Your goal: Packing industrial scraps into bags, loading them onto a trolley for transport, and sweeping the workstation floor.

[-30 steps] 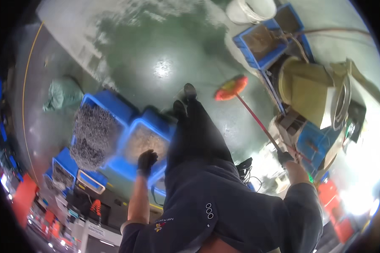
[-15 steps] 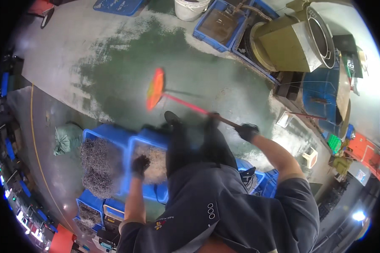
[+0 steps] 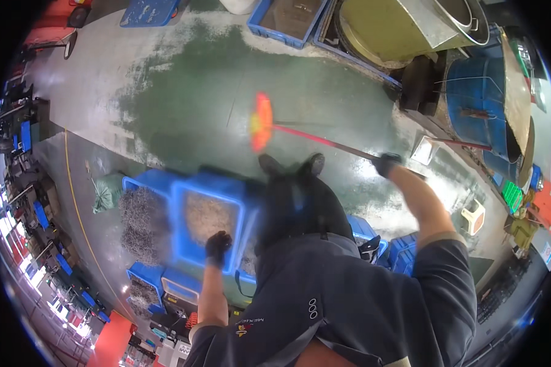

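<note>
A broom with a red and dark handle (image 3: 324, 141) and a blurred orange-yellow head (image 3: 262, 122) reaches across the green floor in front of my feet. My right hand (image 3: 388, 164), in a black glove, is closed round the upper end of its handle. My left hand (image 3: 218, 247), also gloved in black, hangs over the near part of a blue bin (image 3: 176, 226). Its fingers are loosely bent and somewhat apart, with nothing seen in them. Pale tan material (image 3: 208, 217) fills this bin.
Left of that bin, another blue bin (image 3: 150, 178) is heaped with grey metal shavings (image 3: 142, 220). A green sack (image 3: 108, 192) lies beyond. At the far right stand a large olive machine (image 3: 379, 30) and a blue drum (image 3: 476, 88). A white stool (image 3: 473, 217) is on my right.
The broom head has moved right in view, and my right hand has shifted right with the handle. Nearby bins and floor marks have also shifted with my view. My left hand stays over the bins.
</note>
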### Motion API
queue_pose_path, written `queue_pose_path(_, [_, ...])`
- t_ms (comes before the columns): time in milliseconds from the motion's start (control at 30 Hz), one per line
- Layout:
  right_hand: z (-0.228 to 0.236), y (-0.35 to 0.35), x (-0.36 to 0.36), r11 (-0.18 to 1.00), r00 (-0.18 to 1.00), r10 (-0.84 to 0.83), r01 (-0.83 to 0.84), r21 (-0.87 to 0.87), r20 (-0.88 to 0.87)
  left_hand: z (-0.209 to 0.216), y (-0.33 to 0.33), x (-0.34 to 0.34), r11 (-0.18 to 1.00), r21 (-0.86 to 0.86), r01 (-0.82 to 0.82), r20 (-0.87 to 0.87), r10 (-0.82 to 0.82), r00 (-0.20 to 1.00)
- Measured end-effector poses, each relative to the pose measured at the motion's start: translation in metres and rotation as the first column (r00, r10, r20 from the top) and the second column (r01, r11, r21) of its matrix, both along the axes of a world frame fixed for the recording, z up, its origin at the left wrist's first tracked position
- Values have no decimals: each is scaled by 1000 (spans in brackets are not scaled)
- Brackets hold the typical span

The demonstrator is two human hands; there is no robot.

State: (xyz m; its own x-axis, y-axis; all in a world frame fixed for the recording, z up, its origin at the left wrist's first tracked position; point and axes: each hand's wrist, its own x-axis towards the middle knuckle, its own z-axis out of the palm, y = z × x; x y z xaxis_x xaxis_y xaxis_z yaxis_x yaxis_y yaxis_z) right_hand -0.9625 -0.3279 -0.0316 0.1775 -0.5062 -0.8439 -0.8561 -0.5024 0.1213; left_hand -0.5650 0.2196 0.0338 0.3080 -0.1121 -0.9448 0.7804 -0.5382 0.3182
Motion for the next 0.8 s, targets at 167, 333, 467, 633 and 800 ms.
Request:
queue_pose_path(167, [117,-80,-182,986,954,-14,-37,-165,-299,-17,-53,-37,999,-5,41,-30,-42,999])
queue_pose_path(333, [174,-93,-233,944,965,-55,-34,-328,-256,-64,-53,-31,816,-12,579,272,-554,787])
queue_pose_path(467, [139,-75,-150,1000,996,-20,19,-9,-85,-43,-75,-18,935,-189,301,139,-278,951])
queue_pose_path(633, [22,-91,78,982,958,-181,186,-4,222,-34,-135,44,996,-30,88,-129,-92,987])
queue_pose_path(800, [-15,-131,107,911,901,-413,409,56,135,-30,-184,104,992,-32,120,0,-120,993])
